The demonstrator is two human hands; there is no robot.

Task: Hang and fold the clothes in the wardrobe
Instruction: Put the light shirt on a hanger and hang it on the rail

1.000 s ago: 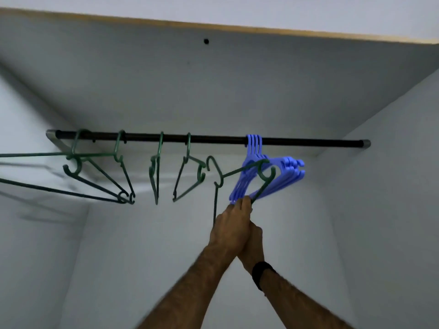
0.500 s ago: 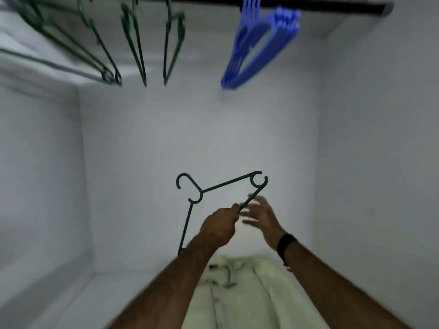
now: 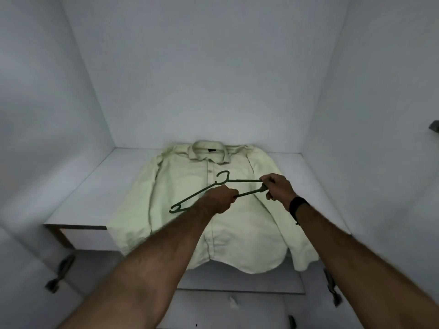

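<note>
A pale green button-up shirt lies flat, face up, on the white wardrobe shelf, collar toward the back wall; its hem and right sleeve hang over the front edge. Above its chest I hold a dark green plastic hanger. My left hand grips the hanger's bottom bar near the middle. My right hand grips the hanger's right end, where the shoulder arm and bar meet. The hook points up toward the collar. The hanger's left end is free.
White wardrobe walls close in on the left, back and right. Door hinges show at the lower left and lower right. A bracket sticks out of the right wall. A dark band sits on my right wrist.
The view has dropped from the rail with its hangers to the shelf and shirt. I brought the green hanger down over the shirt, and my right hand, open before, now grips its right end.
</note>
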